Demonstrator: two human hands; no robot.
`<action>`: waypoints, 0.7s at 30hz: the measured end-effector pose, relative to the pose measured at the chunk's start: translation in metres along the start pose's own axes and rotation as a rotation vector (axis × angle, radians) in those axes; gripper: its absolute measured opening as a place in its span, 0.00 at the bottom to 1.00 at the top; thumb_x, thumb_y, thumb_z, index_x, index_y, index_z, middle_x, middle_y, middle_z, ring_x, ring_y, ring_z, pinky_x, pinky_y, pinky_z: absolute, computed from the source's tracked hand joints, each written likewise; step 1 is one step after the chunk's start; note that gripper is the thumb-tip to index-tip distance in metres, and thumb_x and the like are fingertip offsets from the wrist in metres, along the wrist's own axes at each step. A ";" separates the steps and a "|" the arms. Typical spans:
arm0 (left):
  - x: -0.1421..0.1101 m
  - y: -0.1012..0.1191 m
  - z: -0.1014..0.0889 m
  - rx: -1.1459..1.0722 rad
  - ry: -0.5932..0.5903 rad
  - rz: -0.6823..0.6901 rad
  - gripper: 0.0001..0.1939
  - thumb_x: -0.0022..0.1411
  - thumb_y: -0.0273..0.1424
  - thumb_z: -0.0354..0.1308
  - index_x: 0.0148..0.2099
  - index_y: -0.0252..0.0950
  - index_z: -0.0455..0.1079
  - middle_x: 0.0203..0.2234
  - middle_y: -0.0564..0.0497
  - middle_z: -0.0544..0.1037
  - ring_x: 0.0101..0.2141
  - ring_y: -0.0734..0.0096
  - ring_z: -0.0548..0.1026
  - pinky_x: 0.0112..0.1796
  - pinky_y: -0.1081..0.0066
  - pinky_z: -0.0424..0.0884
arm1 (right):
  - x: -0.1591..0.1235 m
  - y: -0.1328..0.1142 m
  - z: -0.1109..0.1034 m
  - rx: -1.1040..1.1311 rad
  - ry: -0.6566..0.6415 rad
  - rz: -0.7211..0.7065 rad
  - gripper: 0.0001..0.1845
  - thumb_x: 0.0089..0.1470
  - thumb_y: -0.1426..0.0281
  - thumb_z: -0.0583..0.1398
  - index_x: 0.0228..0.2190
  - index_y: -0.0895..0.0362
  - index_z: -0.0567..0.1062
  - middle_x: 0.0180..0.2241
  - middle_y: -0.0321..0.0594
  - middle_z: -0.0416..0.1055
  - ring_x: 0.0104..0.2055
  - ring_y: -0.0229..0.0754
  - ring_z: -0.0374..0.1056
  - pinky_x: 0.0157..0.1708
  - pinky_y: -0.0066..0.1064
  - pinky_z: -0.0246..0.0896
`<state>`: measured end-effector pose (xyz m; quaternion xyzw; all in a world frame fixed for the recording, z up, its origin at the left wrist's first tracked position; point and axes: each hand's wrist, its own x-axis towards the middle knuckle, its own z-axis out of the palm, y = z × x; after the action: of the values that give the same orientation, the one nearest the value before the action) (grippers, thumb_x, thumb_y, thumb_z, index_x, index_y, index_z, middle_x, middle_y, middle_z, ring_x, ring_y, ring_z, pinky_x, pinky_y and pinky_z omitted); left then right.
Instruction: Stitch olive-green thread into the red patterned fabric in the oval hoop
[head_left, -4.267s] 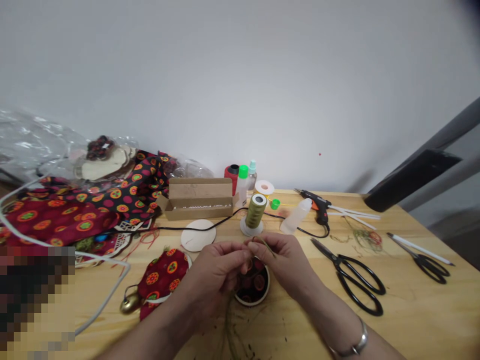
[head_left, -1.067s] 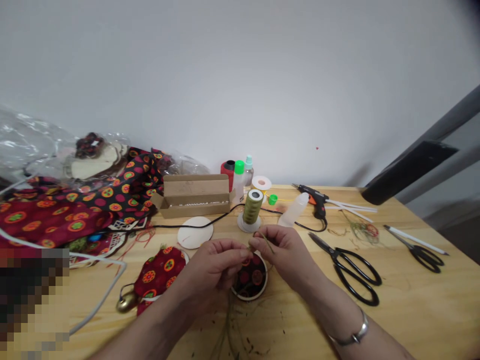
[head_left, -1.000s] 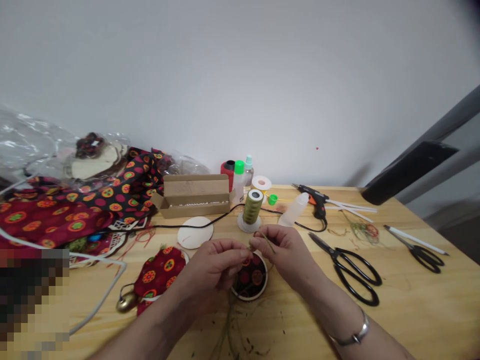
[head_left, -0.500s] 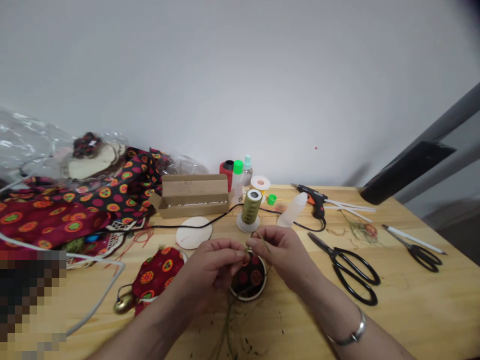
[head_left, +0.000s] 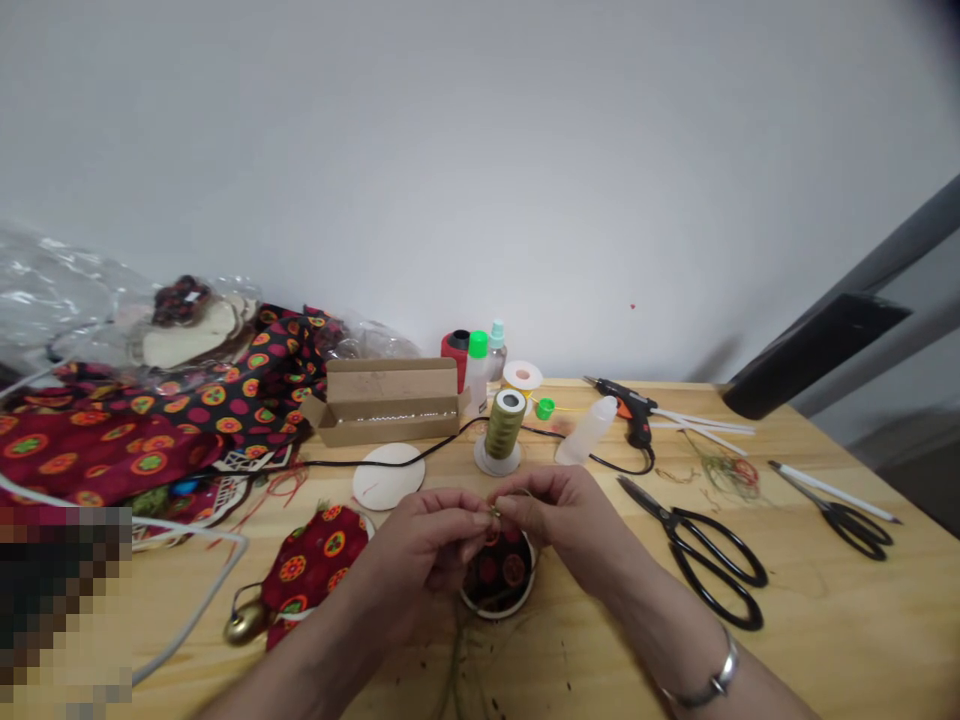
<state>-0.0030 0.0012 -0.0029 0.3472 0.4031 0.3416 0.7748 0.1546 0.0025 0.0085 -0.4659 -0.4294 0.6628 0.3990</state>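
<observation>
Fingertips of my left hand (head_left: 439,530) and my right hand (head_left: 551,510) meet in a pinch near the middle of the table. Between them shows a tiny gold-coloured piece (head_left: 494,511), too small to name. An olive thread loops over the fingers of my right hand, which is closed on it. Just below lies a round, pale-rimmed disc covered in dark patterned fabric (head_left: 499,570), partly hidden by my left hand. Loose green threads (head_left: 455,660) trail from it toward me. Behind my hands stands a spool of olive thread (head_left: 505,428).
Large black scissors (head_left: 694,545) lie at right, with smaller scissors (head_left: 844,515) and a glue gun (head_left: 626,405) beyond. A glue bottle (head_left: 589,430) leans near the spool. At left are red patterned fabric (head_left: 319,560), a brass bell (head_left: 246,622) and an open cardboard box (head_left: 390,425).
The view has tilted slightly up, so everything sits a little lower. Both hands stay together; the thread end above the right fingers has shifted, and the gold-coloured piece shows more clearly.
</observation>
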 end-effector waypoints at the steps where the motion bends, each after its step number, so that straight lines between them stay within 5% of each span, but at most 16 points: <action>1: 0.000 0.000 0.000 0.000 -0.005 -0.004 0.06 0.49 0.27 0.58 0.22 0.32 0.67 0.11 0.59 0.60 0.13 0.86 0.51 0.16 0.77 0.39 | 0.000 0.000 0.000 0.007 0.001 -0.003 0.10 0.39 0.68 0.65 0.24 0.63 0.76 0.18 0.36 0.70 0.19 0.31 0.61 0.20 0.24 0.54; 21: -0.003 0.003 0.006 0.162 0.028 0.028 0.07 0.50 0.32 0.59 0.26 0.32 0.73 0.16 0.53 0.72 0.11 0.87 0.52 0.14 0.78 0.41 | -0.001 -0.006 -0.001 -0.213 0.040 -0.091 0.08 0.43 0.68 0.60 0.19 0.60 0.71 0.18 0.35 0.67 0.21 0.35 0.61 0.24 0.27 0.55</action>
<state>0.0002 -0.0011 0.0033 0.4094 0.4354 0.3235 0.7336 0.1563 0.0039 0.0138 -0.4988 -0.5102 0.5851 0.3853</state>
